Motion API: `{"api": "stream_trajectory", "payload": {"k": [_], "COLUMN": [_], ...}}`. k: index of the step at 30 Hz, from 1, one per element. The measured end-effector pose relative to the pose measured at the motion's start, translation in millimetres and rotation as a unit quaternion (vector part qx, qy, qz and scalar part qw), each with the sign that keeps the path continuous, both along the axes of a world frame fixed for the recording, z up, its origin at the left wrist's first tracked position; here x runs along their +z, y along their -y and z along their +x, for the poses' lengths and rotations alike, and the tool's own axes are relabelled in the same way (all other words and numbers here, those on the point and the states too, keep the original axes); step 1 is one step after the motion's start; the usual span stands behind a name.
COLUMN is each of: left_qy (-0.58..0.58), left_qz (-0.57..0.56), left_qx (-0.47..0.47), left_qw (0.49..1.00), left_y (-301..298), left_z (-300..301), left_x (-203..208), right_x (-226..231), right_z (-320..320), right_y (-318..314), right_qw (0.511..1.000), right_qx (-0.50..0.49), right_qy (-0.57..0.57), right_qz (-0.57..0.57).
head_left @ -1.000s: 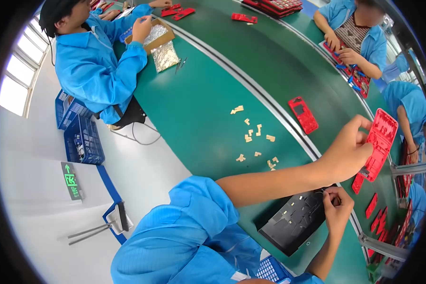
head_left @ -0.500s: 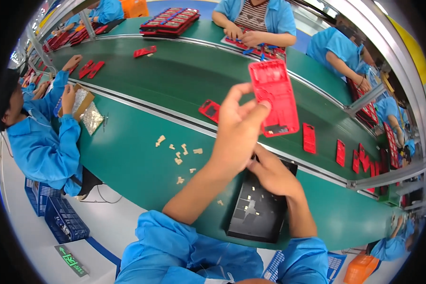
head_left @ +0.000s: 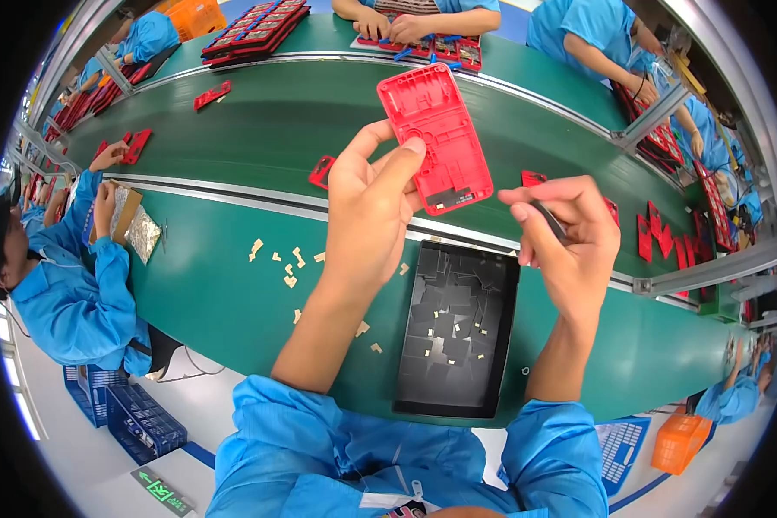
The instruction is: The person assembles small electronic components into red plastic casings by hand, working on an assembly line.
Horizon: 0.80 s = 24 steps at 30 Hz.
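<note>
Plainly, left grip clasps red case by edge — narrow gap — right grip pinches dark piece.

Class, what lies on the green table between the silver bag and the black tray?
In the head view, scattered cream pieces lie on the green table between the silver bag and black tray; the left forearm also crosses above.

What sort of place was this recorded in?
Probably a factory assembly line: red plastic casings lie along what looks like a green conveyor belt, and people in matching blue jackets work on both sides of it.
</note>
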<state>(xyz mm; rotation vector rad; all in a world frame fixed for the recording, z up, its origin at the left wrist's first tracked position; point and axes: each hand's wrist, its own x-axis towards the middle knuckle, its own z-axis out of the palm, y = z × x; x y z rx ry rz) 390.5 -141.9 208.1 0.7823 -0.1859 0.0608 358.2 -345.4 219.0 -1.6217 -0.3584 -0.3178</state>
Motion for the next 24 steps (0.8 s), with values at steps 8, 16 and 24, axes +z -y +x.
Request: {"api": "stream_trajectory", "payload": {"k": [8,16,24], "left_qy": [0.027,0.036,0.108], "left_qz": [0.059,0.082,0.113], "left_qx": [-0.001,-0.011,0.017], "left_qw": [0.998,0.996,0.988], "left_y": [8.5,9.5,6.5], "left_z": [-2.1,-6.5,-13.3], "left_x": [-2.6,0.5,7.4], "right_x": [6.5,0.2,-4.2], "right_z": [-1.9,-2.5,-1.9], "right_y": [7.3,2.8,6.7], "right_qw": [0.998,0.994,0.948], "right_qx": [0.065,-0.007,-0.033], "right_qy": [0.013,0.087,0.298], "right_qz": [0.015,0.061,-0.106]}}
